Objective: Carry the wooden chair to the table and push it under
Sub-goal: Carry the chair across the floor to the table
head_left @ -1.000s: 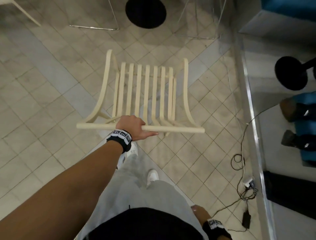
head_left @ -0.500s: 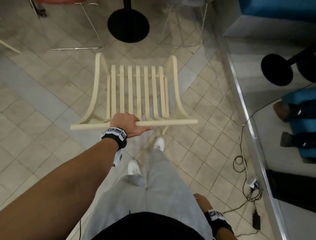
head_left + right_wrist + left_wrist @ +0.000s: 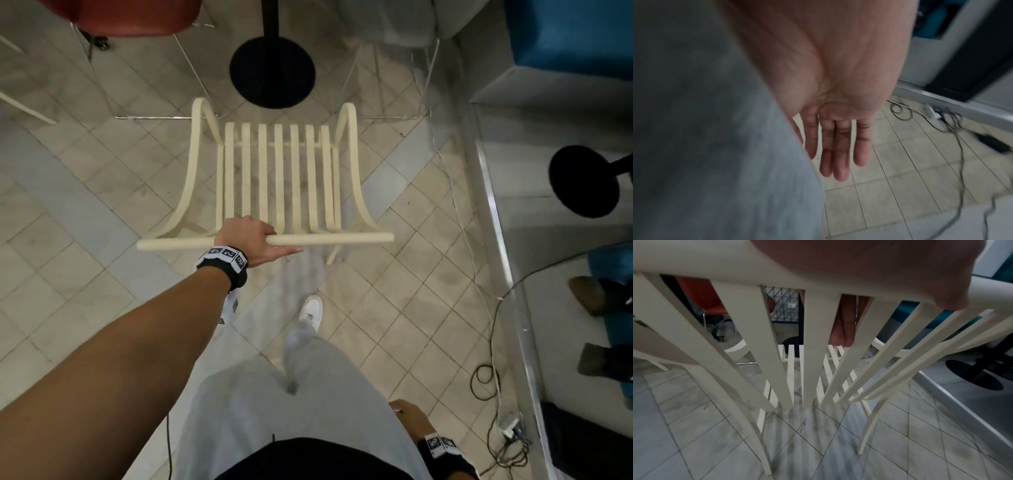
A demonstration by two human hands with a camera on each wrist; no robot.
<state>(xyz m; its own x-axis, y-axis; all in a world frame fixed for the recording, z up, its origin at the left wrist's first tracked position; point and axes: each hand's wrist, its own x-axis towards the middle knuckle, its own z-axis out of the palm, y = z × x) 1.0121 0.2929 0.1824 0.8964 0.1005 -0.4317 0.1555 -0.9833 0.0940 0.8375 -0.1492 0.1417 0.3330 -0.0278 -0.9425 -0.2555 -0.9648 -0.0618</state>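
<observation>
A cream wooden chair (image 3: 279,178) with a slatted back and seat hangs just above the tiled floor ahead of me. My left hand (image 3: 251,241) grips its top rail, fingers curled over the far side and thumb along the near side. The left wrist view shows the rail (image 3: 694,261) under my palm and fingers (image 3: 842,331) behind the slats. A table's black round base (image 3: 272,66) and post stand just beyond the chair's front. My right hand (image 3: 835,146) hangs empty beside my grey trouser leg, fingers straight.
A red chair (image 3: 120,17) on metal legs stands far left, a clear chair (image 3: 394,27) far right of the base. A glass partition edge (image 3: 496,219) runs down the right, with another black base (image 3: 582,181) behind it. Cables (image 3: 489,359) lie on the floor by it.
I have walked forward with the chair in my left hand; the black table base now lies closer, just past the chair's front. The right hand still hangs at my side.
</observation>
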